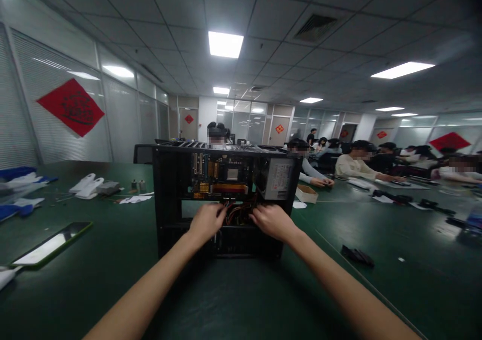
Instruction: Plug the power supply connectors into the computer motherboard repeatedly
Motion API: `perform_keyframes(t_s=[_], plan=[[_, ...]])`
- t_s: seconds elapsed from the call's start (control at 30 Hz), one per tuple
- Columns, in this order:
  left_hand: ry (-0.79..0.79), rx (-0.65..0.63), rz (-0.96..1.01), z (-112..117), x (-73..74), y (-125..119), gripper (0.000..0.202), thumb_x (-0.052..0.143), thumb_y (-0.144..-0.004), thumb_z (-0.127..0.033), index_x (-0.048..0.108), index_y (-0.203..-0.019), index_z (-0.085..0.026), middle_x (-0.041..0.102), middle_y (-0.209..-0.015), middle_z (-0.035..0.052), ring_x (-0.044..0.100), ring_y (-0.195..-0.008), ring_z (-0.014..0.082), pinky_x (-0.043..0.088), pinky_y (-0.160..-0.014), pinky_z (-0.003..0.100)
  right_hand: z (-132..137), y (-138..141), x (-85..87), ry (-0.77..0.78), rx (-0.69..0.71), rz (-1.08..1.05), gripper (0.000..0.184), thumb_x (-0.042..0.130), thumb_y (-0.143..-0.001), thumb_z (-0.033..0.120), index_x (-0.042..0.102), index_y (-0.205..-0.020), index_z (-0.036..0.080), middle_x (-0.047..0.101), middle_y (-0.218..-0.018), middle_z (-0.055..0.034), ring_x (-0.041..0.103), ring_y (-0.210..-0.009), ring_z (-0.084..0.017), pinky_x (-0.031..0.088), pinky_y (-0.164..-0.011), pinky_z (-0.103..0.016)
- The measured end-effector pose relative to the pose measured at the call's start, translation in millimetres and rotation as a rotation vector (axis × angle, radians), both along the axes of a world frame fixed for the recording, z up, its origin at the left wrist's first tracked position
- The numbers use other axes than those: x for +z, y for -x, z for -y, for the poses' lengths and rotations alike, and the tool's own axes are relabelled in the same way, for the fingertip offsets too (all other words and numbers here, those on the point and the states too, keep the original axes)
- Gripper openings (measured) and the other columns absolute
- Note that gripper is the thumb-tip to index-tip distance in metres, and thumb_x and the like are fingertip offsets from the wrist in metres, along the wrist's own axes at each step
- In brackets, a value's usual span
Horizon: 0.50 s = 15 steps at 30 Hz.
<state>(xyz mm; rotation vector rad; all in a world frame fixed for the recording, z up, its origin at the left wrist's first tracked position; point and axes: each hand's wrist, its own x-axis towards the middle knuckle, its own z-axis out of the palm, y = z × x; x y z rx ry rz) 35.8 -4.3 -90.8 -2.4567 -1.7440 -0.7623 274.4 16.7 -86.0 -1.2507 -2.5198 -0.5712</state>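
Far left on the green table (113, 259) there's a phone (50, 244) lying flat, plus some white and blue bits further back. Mid frame is an open PC case (165, 204), standing upright w/ the side off, mobo (222, 174) up top and PSU (279, 178) to its right. Left hand (205, 222) is inside the lower bay, fingers curled into the red/orange cables (239, 213); can't tell if it's actually pinching one. Right hand (271, 220) is just beside it on the same bundle, fingers bent, grip also unclear tbh. Cables look soft and floppy, prob light, but the connectors and board are fragile imo, so hold by the plug body, not the wires. Case looks stiff and heavyish. Other ppl sit at the table far right.
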Motion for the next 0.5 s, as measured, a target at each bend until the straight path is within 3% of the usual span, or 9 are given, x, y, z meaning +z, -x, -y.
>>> perform_keyframes(t_s=[0.1, 0.2, 0.3, 0.5], plan=[[-0.182, 0.097, -0.009, 19, -27.8, -18, 0.044, 0.034, -0.099, -0.043, 0.072, -0.087, -0.024, 0.075, -0.092, 0.0070, 0.068, -0.088, 0.0233, 0.045, -0.078, 0.034, 12, -31, -7.7, -0.115, 0.093, 0.223, 0.039, 0.040, -0.101, 0.036, 0.069, -0.085, 0.015, 0.069, -0.082, -0.0128, 0.063, -0.078, -0.022, 0.038, -0.077, -0.036], [-0.212, 0.224, 0.000, 17, -44.7, -32, 0.052, 0.030, -0.100, -0.041, 0.072, -0.077, -0.022, 0.075, -0.083, 0.0081, 0.068, -0.084, 0.0239, 0.044, -0.078, 0.036, 14, -42, -13.3, -0.159, 0.115, 0.304, 0.040, 0.041, -0.101, 0.036, 0.069, -0.080, 0.016, 0.069, -0.076, -0.0103, 0.061, -0.072, -0.021, 0.035, -0.078, -0.037], [-0.208, 0.308, 0.038, 10, -48.2, -37, 0.058, 0.025, -0.101, -0.042, 0.073, -0.076, -0.022, 0.075, -0.082, 0.0088, 0.069, -0.083, 0.0252, 0.043, -0.078, 0.038, 14, -37, -16.6, -0.178, 0.087, 0.287, 0.035, 0.047, -0.099, 0.035, 0.068, -0.078, 0.016, 0.069, -0.077, -0.0091, 0.061, -0.072, -0.022, 0.034, -0.076, -0.037], [-0.187, 0.336, 0.114, 12, -40.4, -38, 0.051, 0.034, -0.097, -0.043, 0.077, -0.078, -0.023, 0.077, -0.084, 0.0092, 0.069, -0.082, 0.0269, 0.044, -0.078, 0.039, 21, -27, -19.5, -0.194, 0.030, 0.283, 0.032, 0.047, -0.099, 0.033, 0.067, -0.080, 0.016, 0.069, -0.078, -0.0087, 0.061, -0.071, -0.022, 0.034, -0.073, -0.038]])
